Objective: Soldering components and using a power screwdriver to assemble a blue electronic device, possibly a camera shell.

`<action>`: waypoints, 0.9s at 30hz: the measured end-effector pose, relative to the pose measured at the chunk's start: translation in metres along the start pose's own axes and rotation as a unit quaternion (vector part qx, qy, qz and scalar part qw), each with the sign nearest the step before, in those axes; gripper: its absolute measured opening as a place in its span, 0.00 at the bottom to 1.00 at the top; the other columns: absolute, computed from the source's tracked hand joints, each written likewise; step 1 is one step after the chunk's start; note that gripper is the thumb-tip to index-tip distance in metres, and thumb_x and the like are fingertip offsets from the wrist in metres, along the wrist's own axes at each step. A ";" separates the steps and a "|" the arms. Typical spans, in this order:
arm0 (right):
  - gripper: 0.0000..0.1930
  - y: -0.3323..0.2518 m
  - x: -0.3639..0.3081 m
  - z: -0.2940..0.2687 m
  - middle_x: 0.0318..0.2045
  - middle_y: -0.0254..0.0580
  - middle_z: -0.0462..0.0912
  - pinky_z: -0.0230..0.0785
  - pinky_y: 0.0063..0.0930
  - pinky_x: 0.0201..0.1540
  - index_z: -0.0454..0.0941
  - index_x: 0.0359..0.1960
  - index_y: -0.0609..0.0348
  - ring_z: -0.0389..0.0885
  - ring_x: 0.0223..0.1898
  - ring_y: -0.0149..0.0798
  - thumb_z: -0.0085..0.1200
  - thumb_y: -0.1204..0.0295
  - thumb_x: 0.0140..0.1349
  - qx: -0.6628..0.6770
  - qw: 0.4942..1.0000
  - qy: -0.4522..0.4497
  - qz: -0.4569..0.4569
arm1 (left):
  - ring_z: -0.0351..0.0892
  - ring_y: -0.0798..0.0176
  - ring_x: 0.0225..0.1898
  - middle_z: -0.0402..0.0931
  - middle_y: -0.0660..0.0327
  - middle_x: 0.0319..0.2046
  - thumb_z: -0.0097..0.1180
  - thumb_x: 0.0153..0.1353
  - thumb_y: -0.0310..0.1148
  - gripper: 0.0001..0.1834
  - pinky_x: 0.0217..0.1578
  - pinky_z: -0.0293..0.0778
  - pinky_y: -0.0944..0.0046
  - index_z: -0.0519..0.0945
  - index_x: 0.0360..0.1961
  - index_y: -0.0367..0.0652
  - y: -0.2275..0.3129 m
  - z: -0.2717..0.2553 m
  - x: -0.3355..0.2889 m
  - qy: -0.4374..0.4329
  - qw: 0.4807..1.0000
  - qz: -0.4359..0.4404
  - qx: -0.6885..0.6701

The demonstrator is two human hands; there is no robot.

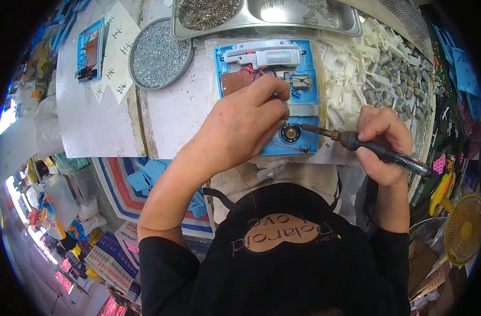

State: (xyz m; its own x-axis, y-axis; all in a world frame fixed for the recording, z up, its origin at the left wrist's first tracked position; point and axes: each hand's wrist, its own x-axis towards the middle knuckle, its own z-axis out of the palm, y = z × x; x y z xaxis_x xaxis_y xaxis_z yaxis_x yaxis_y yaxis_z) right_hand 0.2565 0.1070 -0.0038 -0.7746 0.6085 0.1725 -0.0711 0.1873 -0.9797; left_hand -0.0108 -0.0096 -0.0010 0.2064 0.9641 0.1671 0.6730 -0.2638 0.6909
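Observation:
A blue plastic casing lies on the worktable with its inside facing up, holding a brown board, thin red wires, a grey-white plastic part and a small round speaker. My right hand grips a black-handled soldering iron, its tip close to the speaker's upper right edge. Over the casing's middle, my left hand is closed, fingertips pinched just above the speaker. What sits in that pinch is too small to make out. A thin red wire hangs below my left wrist.
A round tray of small screws stands at the left, near another blue casing. Behind is a metal tray with small metal parts. White plastic parts and small grey parts are heaped at right; a yellow fan stands lower right.

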 end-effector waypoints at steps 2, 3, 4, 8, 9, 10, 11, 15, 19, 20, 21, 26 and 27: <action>0.11 0.002 0.002 0.000 0.22 0.30 0.69 0.48 0.22 0.24 0.74 0.32 0.61 0.59 0.20 0.24 0.63 0.75 0.47 -0.007 1.000 -0.006 0.002 | 0.81 0.50 0.43 0.75 0.56 0.45 0.65 0.52 0.20 0.11 0.41 0.79 0.57 0.79 0.38 0.40 -0.001 0.000 0.000 -0.003 1.000 0.002 0.000; 0.11 0.002 0.003 0.000 0.22 0.30 0.69 0.48 0.22 0.24 0.75 0.32 0.61 0.59 0.20 0.24 0.63 0.75 0.47 -0.011 1.000 -0.008 0.002 | 0.81 0.50 0.43 0.75 0.56 0.45 0.65 0.52 0.20 0.11 0.41 0.79 0.57 0.79 0.38 0.40 -0.002 0.000 0.000 -0.004 1.000 0.003 0.000; 0.11 0.002 0.004 0.001 0.22 0.30 0.68 0.48 0.22 0.24 0.75 0.32 0.60 0.59 0.20 0.24 0.63 0.75 0.47 -0.014 1.000 -0.011 0.000 | 0.81 0.50 0.43 0.75 0.56 0.46 0.65 0.52 0.20 0.12 0.41 0.79 0.57 0.79 0.38 0.41 -0.002 0.000 -0.001 -0.006 1.000 0.006 0.000; 0.12 0.000 0.008 0.003 0.22 0.29 0.67 0.48 0.22 0.24 0.75 0.32 0.60 0.59 0.20 0.24 0.64 0.73 0.47 -0.016 1.000 -0.023 0.012 | 0.81 0.49 0.43 0.75 0.56 0.47 0.65 0.51 0.20 0.12 0.41 0.79 0.57 0.78 0.38 0.41 -0.005 0.000 0.000 -0.018 1.000 0.018 0.008; 0.12 0.000 0.009 0.003 0.22 0.29 0.67 0.48 0.22 0.24 0.75 0.32 0.60 0.59 0.20 0.24 0.64 0.73 0.47 -0.018 0.999 -0.026 0.014 | 0.81 0.49 0.43 0.75 0.56 0.47 0.65 0.51 0.20 0.13 0.41 0.79 0.57 0.78 0.38 0.41 -0.005 0.000 0.000 -0.022 0.999 0.020 0.012; 0.12 0.001 0.009 0.002 0.22 0.29 0.67 0.48 0.22 0.24 0.75 0.32 0.60 0.59 0.20 0.24 0.64 0.73 0.47 -0.023 0.999 -0.030 0.013 | 0.81 0.49 0.43 0.75 0.56 0.47 0.65 0.51 0.20 0.13 0.41 0.79 0.57 0.78 0.38 0.41 -0.005 0.000 0.000 -0.024 0.999 0.022 0.016; 0.12 0.001 0.010 0.002 0.22 0.29 0.68 0.48 0.22 0.24 0.76 0.32 0.60 0.59 0.20 0.24 0.64 0.73 0.47 -0.027 0.999 -0.033 0.011 | 0.81 0.49 0.43 0.75 0.56 0.47 0.65 0.51 0.20 0.13 0.41 0.79 0.57 0.78 0.38 0.41 -0.005 -0.001 0.001 -0.026 0.999 0.024 0.020; 0.13 -0.005 0.009 -0.004 0.25 0.36 0.71 0.56 0.26 0.30 0.72 0.31 0.62 0.67 0.27 0.33 0.64 0.70 0.50 -0.057 0.993 -0.074 0.073 | 0.81 0.49 0.44 0.75 0.57 0.48 0.65 0.50 0.20 0.14 0.42 0.80 0.56 0.78 0.38 0.41 -0.006 -0.001 0.002 -0.029 0.999 0.036 0.027; 0.13 -0.008 0.011 -0.001 0.25 0.35 0.70 0.55 0.26 0.30 0.71 0.31 0.62 0.66 0.27 0.32 0.64 0.70 0.50 -0.055 0.992 -0.069 0.095 | 0.81 0.49 0.44 0.75 0.57 0.48 0.64 0.50 0.21 0.13 0.42 0.80 0.56 0.78 0.39 0.41 -0.005 -0.002 0.002 -0.036 0.998 0.040 0.038; 0.13 -0.008 0.012 -0.001 0.25 0.35 0.70 0.55 0.26 0.30 0.71 0.31 0.62 0.66 0.27 0.32 0.64 0.70 0.50 -0.053 0.991 -0.069 0.098 | 0.81 0.49 0.44 0.75 0.56 0.48 0.64 0.51 0.21 0.13 0.42 0.80 0.55 0.78 0.39 0.41 -0.006 -0.002 0.002 -0.038 0.998 0.039 0.040; 0.13 -0.009 0.013 0.000 0.25 0.35 0.70 0.55 0.26 0.30 0.71 0.31 0.62 0.66 0.27 0.32 0.64 0.70 0.50 -0.053 0.991 -0.069 0.104 | 0.81 0.49 0.44 0.75 0.56 0.48 0.64 0.51 0.21 0.13 0.42 0.80 0.55 0.78 0.39 0.41 -0.006 -0.002 0.001 -0.041 0.998 0.038 0.042; 0.12 -0.005 0.012 -0.002 0.22 0.29 0.67 0.48 0.22 0.25 0.75 0.32 0.61 0.59 0.20 0.24 0.64 0.73 0.47 -0.037 0.998 -0.037 0.018 | 0.81 0.49 0.44 0.75 0.56 0.48 0.65 0.50 0.21 0.13 0.42 0.80 0.56 0.78 0.38 0.41 -0.005 -0.002 0.003 -0.037 0.998 0.044 0.041; 0.11 -0.005 0.011 -0.004 0.22 0.29 0.67 0.48 0.22 0.26 0.75 0.32 0.61 0.59 0.21 0.24 0.63 0.74 0.47 -0.031 0.999 -0.028 0.014 | 0.81 0.49 0.44 0.75 0.57 0.48 0.65 0.50 0.21 0.13 0.42 0.80 0.56 0.78 0.38 0.40 -0.005 -0.002 0.003 -0.036 0.998 0.042 0.040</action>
State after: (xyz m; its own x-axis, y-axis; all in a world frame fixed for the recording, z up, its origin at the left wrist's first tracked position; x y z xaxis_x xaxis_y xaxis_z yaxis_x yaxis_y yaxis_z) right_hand 0.2508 0.1154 0.0038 -0.8100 0.5699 0.1381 -0.0112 0.2204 -0.9753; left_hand -0.0148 -0.0055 -0.0028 0.3136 0.9344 0.1690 0.7049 -0.3483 0.6179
